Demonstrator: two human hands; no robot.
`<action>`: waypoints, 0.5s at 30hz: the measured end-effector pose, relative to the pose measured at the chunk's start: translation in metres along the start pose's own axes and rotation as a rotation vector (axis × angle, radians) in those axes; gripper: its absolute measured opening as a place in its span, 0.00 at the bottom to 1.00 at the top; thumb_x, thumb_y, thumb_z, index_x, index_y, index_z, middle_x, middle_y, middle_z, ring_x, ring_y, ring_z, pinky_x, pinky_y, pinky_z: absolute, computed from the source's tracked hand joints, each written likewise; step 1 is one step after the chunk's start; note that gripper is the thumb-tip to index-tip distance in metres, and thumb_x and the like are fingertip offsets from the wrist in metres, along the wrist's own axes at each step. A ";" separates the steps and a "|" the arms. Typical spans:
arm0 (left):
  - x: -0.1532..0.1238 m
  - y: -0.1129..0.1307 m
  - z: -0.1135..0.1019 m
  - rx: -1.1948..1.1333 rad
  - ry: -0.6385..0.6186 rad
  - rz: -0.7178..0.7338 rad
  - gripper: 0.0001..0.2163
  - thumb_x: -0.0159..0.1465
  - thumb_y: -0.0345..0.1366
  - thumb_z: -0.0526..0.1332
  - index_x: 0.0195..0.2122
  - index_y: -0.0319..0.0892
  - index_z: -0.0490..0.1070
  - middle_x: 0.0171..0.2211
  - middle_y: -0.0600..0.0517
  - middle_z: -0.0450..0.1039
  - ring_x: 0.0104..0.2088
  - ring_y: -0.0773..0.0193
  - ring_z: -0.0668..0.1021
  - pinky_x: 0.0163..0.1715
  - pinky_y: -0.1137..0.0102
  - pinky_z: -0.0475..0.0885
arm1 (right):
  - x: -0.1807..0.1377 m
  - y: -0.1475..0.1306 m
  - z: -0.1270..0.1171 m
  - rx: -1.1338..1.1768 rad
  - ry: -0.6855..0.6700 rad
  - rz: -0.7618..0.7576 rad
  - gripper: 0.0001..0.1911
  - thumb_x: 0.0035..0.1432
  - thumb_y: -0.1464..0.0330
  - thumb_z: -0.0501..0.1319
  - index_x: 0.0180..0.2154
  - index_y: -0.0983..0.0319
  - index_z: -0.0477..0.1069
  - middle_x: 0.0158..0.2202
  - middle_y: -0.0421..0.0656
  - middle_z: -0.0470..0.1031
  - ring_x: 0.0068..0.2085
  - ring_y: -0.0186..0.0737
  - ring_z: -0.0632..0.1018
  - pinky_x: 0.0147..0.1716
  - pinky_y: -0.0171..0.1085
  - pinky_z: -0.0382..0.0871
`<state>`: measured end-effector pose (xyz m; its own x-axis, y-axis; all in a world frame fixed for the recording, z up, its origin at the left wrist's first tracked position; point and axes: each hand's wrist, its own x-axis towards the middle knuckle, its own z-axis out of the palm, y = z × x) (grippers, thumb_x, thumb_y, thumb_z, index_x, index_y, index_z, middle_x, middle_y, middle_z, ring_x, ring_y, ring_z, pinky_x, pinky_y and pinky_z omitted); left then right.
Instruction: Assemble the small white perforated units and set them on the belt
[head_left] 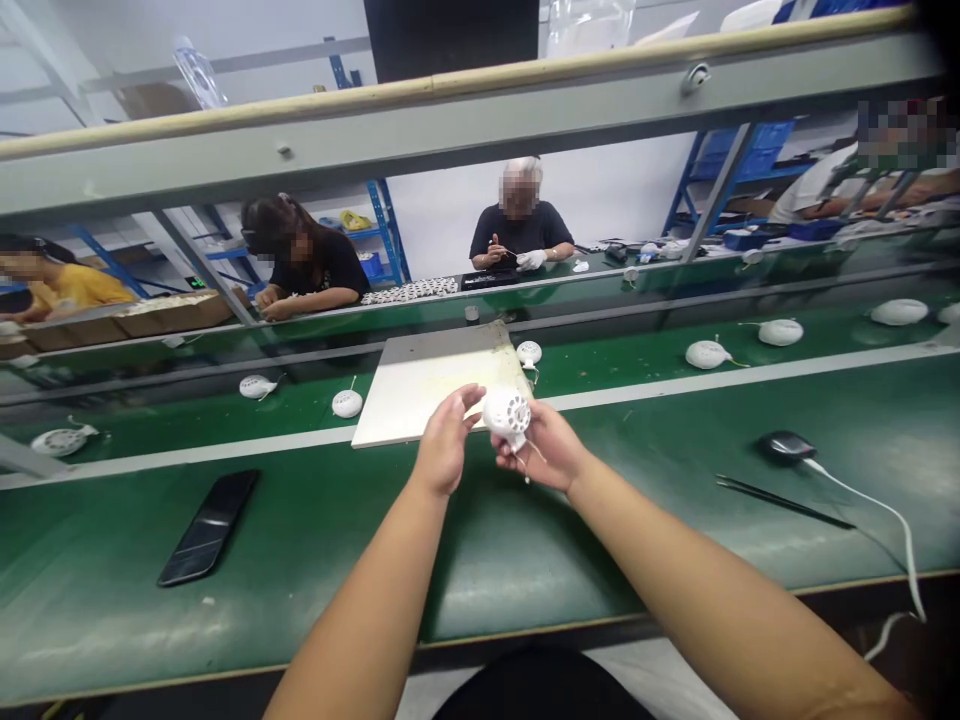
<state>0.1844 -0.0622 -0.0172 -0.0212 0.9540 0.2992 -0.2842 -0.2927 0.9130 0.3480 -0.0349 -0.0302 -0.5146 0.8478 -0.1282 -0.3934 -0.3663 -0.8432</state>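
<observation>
A small round white fan housing [504, 412] with radial slots on its face and thin wires hanging from its neck is in front of me. My right hand [551, 450] holds it from below and from the right, fingers curled around the neck. To its left is my left hand [444, 440], fingers apart and reaching toward the housing's left side; whether they touch it I cannot tell. Behind both hands lies a pale flat board [427, 375]. A similar white housing [529, 352] sits by the board's right edge.
More white housings [707, 354] lie along the green strip. A black phone-like slab [210, 528] is at left; black tweezers [784, 500] and a dark corded device [786, 447] are at right. A metal rail [465, 105] crosses overhead. Several people sit opposite.
</observation>
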 end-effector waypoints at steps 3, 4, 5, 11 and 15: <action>-0.010 -0.007 0.007 0.029 -0.138 -0.075 0.24 0.68 0.55 0.54 0.53 0.41 0.74 0.41 0.44 0.79 0.23 0.68 0.76 0.20 0.73 0.70 | -0.012 0.022 0.017 0.252 -0.091 0.243 0.27 0.66 0.54 0.45 0.35 0.66 0.74 0.22 0.46 0.75 0.21 0.35 0.73 0.26 0.36 0.74; -0.013 -0.010 0.007 0.046 -0.162 -0.103 0.25 0.68 0.55 0.53 0.52 0.40 0.74 0.35 0.45 0.79 0.17 0.71 0.72 0.15 0.74 0.65 | -0.013 0.028 0.020 0.274 -0.091 0.271 0.27 0.66 0.55 0.45 0.34 0.67 0.73 0.22 0.45 0.74 0.20 0.34 0.73 0.25 0.35 0.74; -0.016 -0.012 0.006 0.060 -0.160 -0.119 0.25 0.68 0.55 0.54 0.49 0.39 0.75 0.31 0.47 0.78 0.14 0.72 0.69 0.13 0.75 0.62 | -0.013 0.033 0.020 0.276 -0.092 0.284 0.27 0.67 0.54 0.45 0.35 0.66 0.73 0.22 0.45 0.74 0.20 0.34 0.72 0.24 0.35 0.74; -0.012 -0.021 -0.004 0.051 0.071 0.008 0.19 0.67 0.50 0.58 0.33 0.39 0.78 0.34 0.47 0.79 0.28 0.65 0.78 0.27 0.72 0.73 | -0.001 0.040 0.005 -0.041 0.122 0.004 0.24 0.66 0.50 0.51 0.41 0.63 0.73 0.32 0.46 0.77 0.29 0.37 0.76 0.30 0.38 0.75; -0.010 -0.028 0.000 0.032 0.077 -0.079 0.18 0.66 0.49 0.59 0.33 0.39 0.79 0.34 0.47 0.80 0.34 0.61 0.79 0.34 0.69 0.74 | 0.004 0.037 -0.002 -0.244 0.341 -0.546 0.20 0.65 0.51 0.55 0.45 0.59 0.72 0.44 0.46 0.76 0.40 0.39 0.76 0.42 0.39 0.74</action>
<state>0.1929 -0.0634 -0.0457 -0.0744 0.9759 0.2050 -0.2570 -0.2174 0.9416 0.3329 -0.0438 -0.0636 -0.0072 0.9743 0.2252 -0.3250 0.2107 -0.9220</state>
